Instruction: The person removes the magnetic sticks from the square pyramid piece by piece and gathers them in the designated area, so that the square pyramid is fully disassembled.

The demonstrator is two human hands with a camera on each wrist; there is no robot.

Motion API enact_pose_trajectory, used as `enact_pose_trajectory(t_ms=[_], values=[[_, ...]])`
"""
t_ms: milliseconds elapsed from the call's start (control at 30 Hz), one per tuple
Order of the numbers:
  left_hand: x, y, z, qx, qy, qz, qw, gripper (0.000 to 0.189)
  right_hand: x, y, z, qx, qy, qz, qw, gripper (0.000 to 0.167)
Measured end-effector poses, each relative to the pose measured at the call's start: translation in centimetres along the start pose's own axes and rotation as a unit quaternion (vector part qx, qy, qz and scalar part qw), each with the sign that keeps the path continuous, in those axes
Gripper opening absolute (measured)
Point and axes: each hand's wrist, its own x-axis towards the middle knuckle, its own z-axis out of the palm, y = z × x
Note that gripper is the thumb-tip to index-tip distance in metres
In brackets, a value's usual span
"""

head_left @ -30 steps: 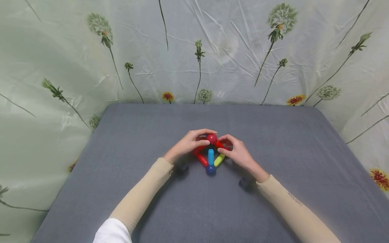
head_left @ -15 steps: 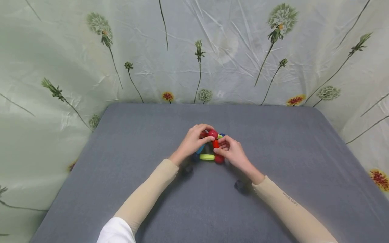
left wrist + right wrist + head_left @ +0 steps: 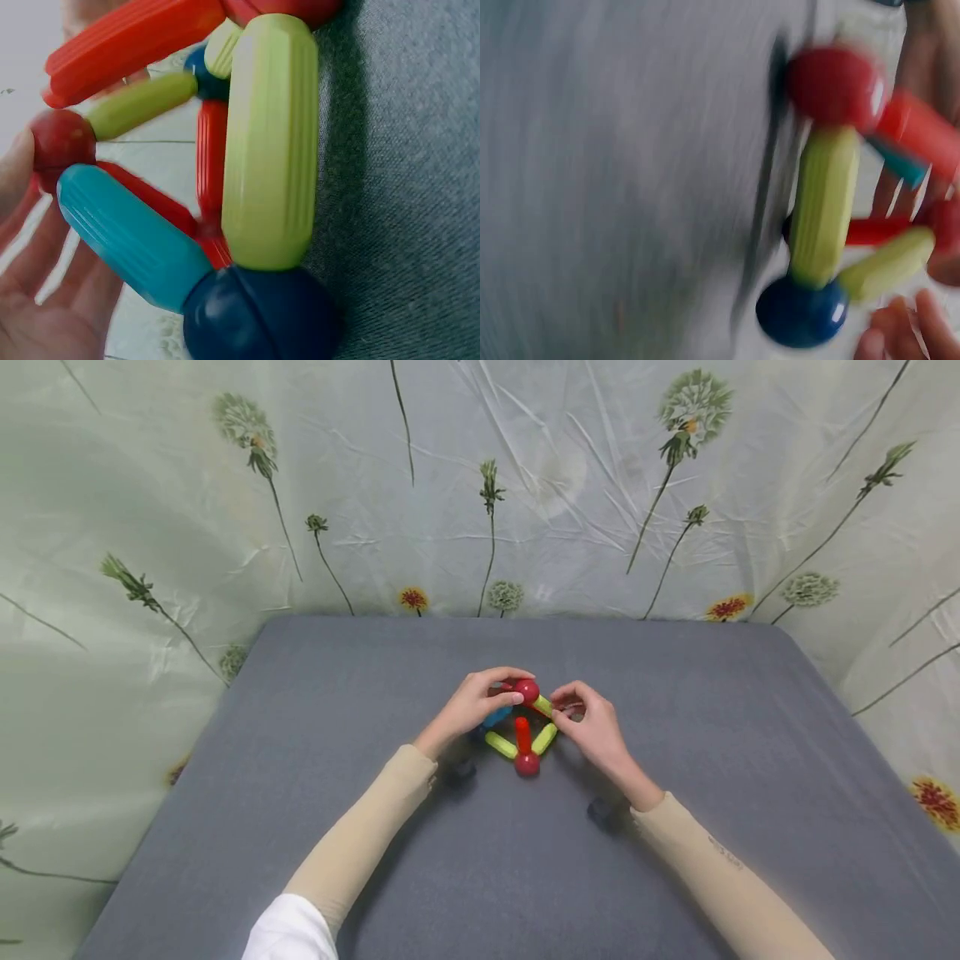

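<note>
A frame of coloured rods and balls stands on the grey surface. At its top, my left hand [image 3: 476, 703] holds a red ball [image 3: 527, 691] between thumb and fingers. Nearest me is another red ball [image 3: 527, 765], with a red rod [image 3: 522, 735] rising from it; that rod's upper end looks loose in the left wrist view. Yellow-green rods [image 3: 544, 739] run along the base, one meeting a dark blue ball [image 3: 262, 315]. A cyan rod [image 3: 135, 236] slopes up from that ball. My right hand [image 3: 594, 727] is beside the upper yellow-green rod [image 3: 889, 264], fingers loosely bent, seemingly apart from it.
The grey padded table [image 3: 480, 877] extends all around the frame. Behind it hangs a pale curtain [image 3: 435, 510] printed with dandelions. A dark wrist camera [image 3: 603, 814] sits under my right wrist.
The frame has turned about its top: a blue ball, then a red ball stood at different front spots, and now a red ball faces me. My right hand has left the red rod.
</note>
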Motion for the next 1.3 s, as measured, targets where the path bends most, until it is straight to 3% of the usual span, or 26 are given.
enact_pose_trajectory(t_ms=[133,233,367,700,900,1000,1100,1300], values=[[0.2,-0.1,0.2,-0.006,-0.02,0.032,0.9993,0.036,0.4,0.7,-0.3,-0.045,-0.032,-0.006,0.9984,0.03],[0.2,0.0,0.3,0.035,-0.02,0.062,0.9973,0.036,0.2,0.6,0.0,-0.04,-0.046,0.006,0.9981,0.029],[0.1,0.5,0.4,0.095,-0.017,0.081,0.9921,0.037,-0.1,0.1,0.7,-0.029,-0.033,0.016,0.9989,0.026],[0.0,0.7,0.2,0.062,-0.01,0.062,0.9961,0.032,-0.9,-0.3,1.2,-0.023,-0.034,0.007,0.9991,0.024],[-0.6,0.7,0.0,0.051,0.003,0.041,0.9979,0.029,-1.4,-0.4,0.6,0.011,-0.089,0.015,0.9959,0.026],[-0.9,0.7,0.0,0.054,-0.006,0.043,0.9976,0.028,-0.8,0.0,-0.2,0.053,-0.098,0.039,0.993,0.025],[-1.1,0.8,0.0,0.054,-0.004,0.035,0.9979,0.027,0.1,0.0,-0.7,0.081,-0.081,0.034,0.9928,0.027],[-1.2,0.8,0.2,0.057,-0.006,0.035,0.9977,0.026,1.3,0.6,-0.5,0.046,-0.088,-0.004,0.9951,0.03]])
